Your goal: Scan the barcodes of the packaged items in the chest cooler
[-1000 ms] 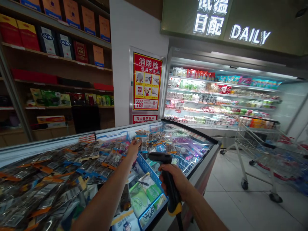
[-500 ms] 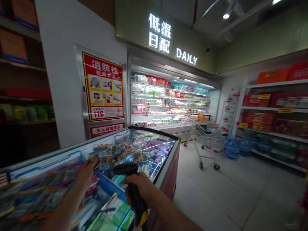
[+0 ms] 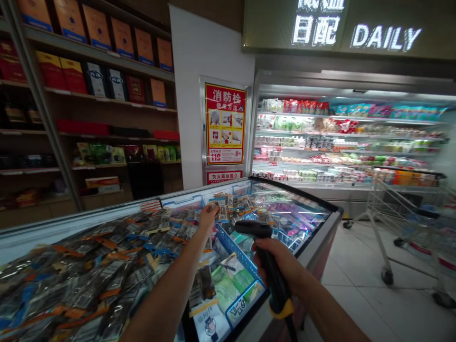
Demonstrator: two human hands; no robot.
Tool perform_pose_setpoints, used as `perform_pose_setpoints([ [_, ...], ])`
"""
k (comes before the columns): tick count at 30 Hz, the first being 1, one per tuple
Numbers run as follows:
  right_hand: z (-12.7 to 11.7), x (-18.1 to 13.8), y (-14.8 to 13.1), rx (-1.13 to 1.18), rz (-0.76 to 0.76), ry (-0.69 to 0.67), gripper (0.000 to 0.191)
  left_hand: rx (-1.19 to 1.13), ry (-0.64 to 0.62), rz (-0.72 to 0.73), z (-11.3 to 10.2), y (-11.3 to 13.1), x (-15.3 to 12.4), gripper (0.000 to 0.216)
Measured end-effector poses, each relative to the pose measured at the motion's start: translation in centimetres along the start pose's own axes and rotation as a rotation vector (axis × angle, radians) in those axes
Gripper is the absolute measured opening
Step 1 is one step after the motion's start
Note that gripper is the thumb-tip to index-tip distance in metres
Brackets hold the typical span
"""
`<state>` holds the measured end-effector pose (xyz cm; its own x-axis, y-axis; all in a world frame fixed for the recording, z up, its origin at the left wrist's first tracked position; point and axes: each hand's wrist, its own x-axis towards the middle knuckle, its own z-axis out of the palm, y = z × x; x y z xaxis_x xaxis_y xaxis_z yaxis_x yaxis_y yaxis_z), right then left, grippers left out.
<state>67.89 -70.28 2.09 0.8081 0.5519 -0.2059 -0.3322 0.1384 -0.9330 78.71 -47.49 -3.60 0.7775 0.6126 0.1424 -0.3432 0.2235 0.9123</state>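
My right hand (image 3: 280, 261) is wrapped round the grip of a black barcode scanner (image 3: 254, 229) with a yellow band near its base, held above the freezer's near edge. My left hand (image 3: 207, 219) reaches out to small plastic packets (image 3: 223, 214) on top of the chest freezer (image 3: 333, 223). Its fingers are drawn together among the packets; what lies between them is too small to make out. Many more dark packets with orange and blue strips (image 3: 107, 266) are heaped to the left of my left arm. A blue basket (image 3: 235, 249) stands inside the freezer, between my hands.
A shopping cart (image 3: 381, 228) stands on the tiled floor (image 3: 351, 304) to the right. Behind are a lit refrigerated display (image 3: 320, 135) and a red-and-yellow fire hydrant sign (image 3: 226, 123). Shelves with boxed goods (image 3: 96, 73) rise at the left. Green and white packages (image 3: 228, 285) lie inside the freezer.
My view has turned left, bringing the shelves and packet heap further into sight. Both hands stay at about the same places over the freezer, and the scanner is still in my right hand.
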Motion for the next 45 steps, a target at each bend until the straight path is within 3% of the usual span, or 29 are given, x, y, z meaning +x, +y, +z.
perform_pose_setpoints([
  [16, -0.3, 0.9, 0.3, -0.011, 0.003, 0.02, 0.019, 0.154, 0.021, 0.042, 0.1, -0.8, 0.3, 0.022],
  [20, -1.6, 1.8, 0.1, -0.021, -0.044, 0.082, 0.018, 0.604, 0.034, 0.128, -1.6, 0.5, 1.3, 0.021],
  [26, -3.9, 3.7, -0.1, 0.012, -0.03, 0.19, 0.016, 1.399, 0.019, 0.106, -6.7, 4.9, 2.0, 0.043],
  [29, -4.9, 4.6, -0.1, 0.029, -0.022, 0.223, 0.016, 1.681, 0.0, 0.079, -8.5, 6.4, 1.3, 0.041],
  [31, -5.6, 5.1, 0.0, 0.043, -0.027, 0.228, 0.016, 1.821, 0.032, 0.144, -8.6, 6.9, 0.8, 0.041],
  [34, -6.5, 5.5, -0.1, 0.058, -0.049, 0.224, 0.014, 1.862, 0.06, 0.292, -6.8, 6.7, 0.9, 0.037],
  [37, -7.4, 5.8, -0.4, 0.077, -0.074, 0.203, 0.014, 1.695, -0.012, 0.314, -3.0, 5.0, 2.3, 0.034],
  [41, -8.7, 6.1, -0.9, 0.101, -0.075, 0.239, 0.015, 1.31, -0.048, 0.288, 2.4, 0.5, 5.6, 0.032],
  [45, -10.5, 6.5, -1.0, 0.138, -0.086, 0.263, 0.018, 1.101, -0.006, 0.208, 5.0, -4.3, 9.3, 0.03],
])
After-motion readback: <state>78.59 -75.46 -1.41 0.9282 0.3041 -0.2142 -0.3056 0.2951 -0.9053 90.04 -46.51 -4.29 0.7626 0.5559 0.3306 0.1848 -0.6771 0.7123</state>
